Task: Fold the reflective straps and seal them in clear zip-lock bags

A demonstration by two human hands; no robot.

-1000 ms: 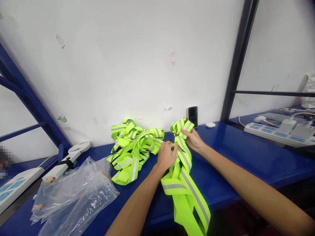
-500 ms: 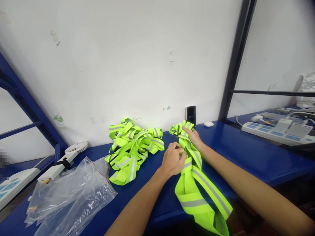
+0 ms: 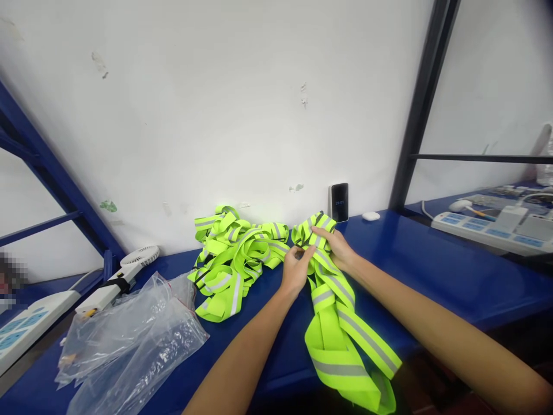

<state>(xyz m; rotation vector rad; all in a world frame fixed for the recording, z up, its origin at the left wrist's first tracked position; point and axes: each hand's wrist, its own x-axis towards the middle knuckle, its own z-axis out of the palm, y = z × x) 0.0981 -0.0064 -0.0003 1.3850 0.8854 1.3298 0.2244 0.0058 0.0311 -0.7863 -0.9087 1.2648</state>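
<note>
Now, left hand (image 3: pixel 298 266) and right hand (image 3: pixel 340 246) each have a grip on the straps (image 3: pixel 326 331), trailing over the tabletop's (image 3: pixel 415 259) near edge, right of a strap pile (image 3: pixel 244 248); see-through bags (image 3: pixel 147 340) lie flattened near left.

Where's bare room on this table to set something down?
Widest is the table between right forearm, white case and black post. A smaller patch lies between strap pile, bags and left forearm. Crowded: left end with fan and bags; middle with held straps.

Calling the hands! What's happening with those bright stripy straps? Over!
Left hand and right hand both on the strap bundle's upper part. Lower end hanging past the table edge. Strap pile close beside left hand.
</note>
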